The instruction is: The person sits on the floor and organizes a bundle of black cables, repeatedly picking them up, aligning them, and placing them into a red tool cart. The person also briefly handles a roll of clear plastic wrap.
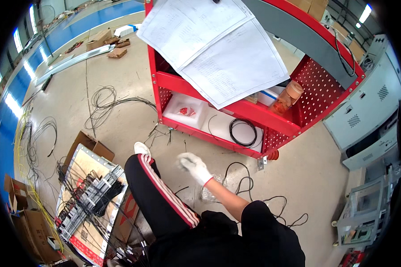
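Note:
My right hand (193, 166), in a white knit glove with a red cuff edge, hangs over the floor between my leg and the red tool cart. Its fingers look drawn in but are smeared by motion, so I cannot make out whether they hold anything. Close to its wrist, clear plastic wrap (210, 191) and a black cable (250, 181) lie on the floor. I do not see my left hand. At my left, a panel (78, 167) carries grey rail-mounted parts (91, 196) with many thin black wires (107, 200).
The red cart (223, 141) holds paper drawings (236, 62), an orange-lidded jar (286, 97), a white foam box (182, 110) and a black cable coil (243, 132). Loose wires (104, 109) and cardboard boxes (33, 231) lie leftward. Grey cabinets (365, 107) stand at right.

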